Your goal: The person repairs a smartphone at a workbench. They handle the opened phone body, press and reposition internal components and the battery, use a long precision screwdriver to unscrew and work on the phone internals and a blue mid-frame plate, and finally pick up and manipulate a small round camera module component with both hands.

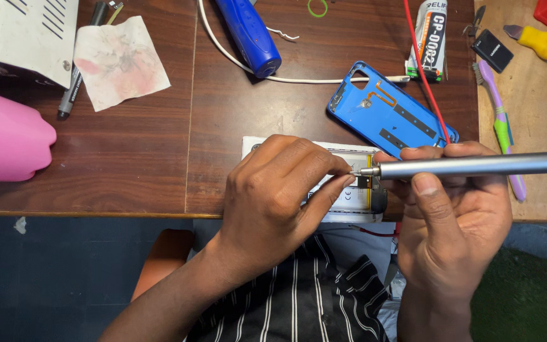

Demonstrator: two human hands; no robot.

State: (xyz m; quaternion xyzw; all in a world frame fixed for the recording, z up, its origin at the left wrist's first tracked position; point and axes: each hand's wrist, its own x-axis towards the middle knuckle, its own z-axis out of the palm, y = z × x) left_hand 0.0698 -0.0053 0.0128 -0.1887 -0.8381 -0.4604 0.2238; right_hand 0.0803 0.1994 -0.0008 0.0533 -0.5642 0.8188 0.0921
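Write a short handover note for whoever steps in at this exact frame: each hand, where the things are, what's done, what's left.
Left hand: fingertips pinched at the screwdriver tip, resting on the opened phone.
Right hand: grip shut on the grey screwdriver, held level, tip at the phone's inner frame.
Phone lies at the table edge, partly hidden by the hands.
Done: blue back cover is off, lying behind the phone, inside up.
Left: the phone stays open; whether a screw is at the tip is too small to tell.

Bare wood left of phone
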